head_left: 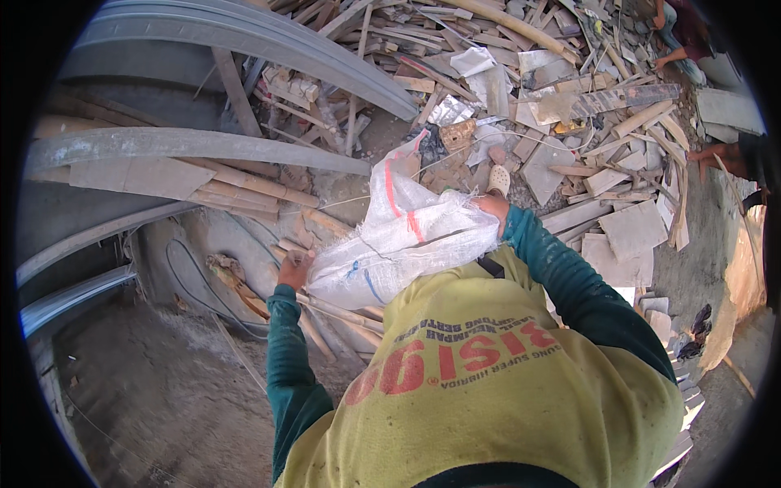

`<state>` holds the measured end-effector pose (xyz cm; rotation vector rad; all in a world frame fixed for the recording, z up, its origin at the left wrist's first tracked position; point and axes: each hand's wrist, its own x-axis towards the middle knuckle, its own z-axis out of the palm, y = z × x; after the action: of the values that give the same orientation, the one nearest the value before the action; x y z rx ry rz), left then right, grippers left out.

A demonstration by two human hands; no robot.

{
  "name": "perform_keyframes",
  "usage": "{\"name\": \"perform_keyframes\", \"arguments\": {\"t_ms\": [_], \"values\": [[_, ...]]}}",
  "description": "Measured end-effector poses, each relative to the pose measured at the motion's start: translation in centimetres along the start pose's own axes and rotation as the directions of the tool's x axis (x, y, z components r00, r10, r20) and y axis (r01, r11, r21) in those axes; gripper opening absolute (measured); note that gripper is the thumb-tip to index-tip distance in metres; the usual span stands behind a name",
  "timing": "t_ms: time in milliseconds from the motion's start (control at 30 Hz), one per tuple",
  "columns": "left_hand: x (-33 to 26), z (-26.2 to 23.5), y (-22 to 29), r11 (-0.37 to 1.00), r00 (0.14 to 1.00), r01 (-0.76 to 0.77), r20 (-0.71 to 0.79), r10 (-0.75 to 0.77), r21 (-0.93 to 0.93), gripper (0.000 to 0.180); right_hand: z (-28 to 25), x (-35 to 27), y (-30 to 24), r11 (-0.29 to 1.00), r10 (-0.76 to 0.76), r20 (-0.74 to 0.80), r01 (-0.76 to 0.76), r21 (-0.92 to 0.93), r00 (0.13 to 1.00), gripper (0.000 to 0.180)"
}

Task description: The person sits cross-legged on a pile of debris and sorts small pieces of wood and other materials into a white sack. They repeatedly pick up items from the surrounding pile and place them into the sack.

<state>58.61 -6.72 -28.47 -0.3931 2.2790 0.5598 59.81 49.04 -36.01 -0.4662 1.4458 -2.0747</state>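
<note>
A white, translucent woven-plastic sack with red stripes and blue marks spans the space between the two hands, its lower part close against the wearer's front. The bare right hand in a teal sleeve grasps its upper right edge, some fingertips hidden by the cloth; the bare left hand in a matching sleeve appears to pinch the left edge with bent fingers.

The sack looks thin, limp and near flat, so it should be light and floppy, rather slick in the weave, and hard to break, though loose threads near the right hand suggest a fraying edge. A gathered fold of cloth just inside each hand would likely hold better than those threads. Splintered brown and grey boards, beyond and right of the right hand, could snag it.
</note>
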Motion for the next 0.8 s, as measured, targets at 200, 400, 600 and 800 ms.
{"name": "perform_keyframes", "arguments": {"t_ms": [200, 400, 600, 800], "values": [[-4.8, 0.1, 17.0, 0.577, 0.507, -0.795, -0.318, 0.801, 0.187, 0.072, 4.1, 5.9, -3.4, 0.974, 0.205, 0.089, -0.212, 0.077, 0.975, 0.033], [-3.6, 3.2, 22.2, 0.766, 0.653, -0.319, 0.456, 0.605, -0.558, 0.057, -0.4, 8.9, -9.5, 0.784, 0.411, 0.055, -0.383, 0.488, 0.910, 0.044], [0.5, 1.4, 23.3, 0.187, 0.809, 0.186, 0.258, 0.528, -0.965, 0.051, 0.2, 9.7, -13.7, 0.927, 0.136, -0.680, -0.335, -0.169, 0.720, 0.063], [-0.7, 1.8, 27.4, -0.151, 0.860, 0.153, 0.057, 0.506, -0.976, 0.048, 11.4, 9.5, -13.0, 0.856, -0.037, -0.776, -0.381, -0.350, 0.630, 0.068]]}}
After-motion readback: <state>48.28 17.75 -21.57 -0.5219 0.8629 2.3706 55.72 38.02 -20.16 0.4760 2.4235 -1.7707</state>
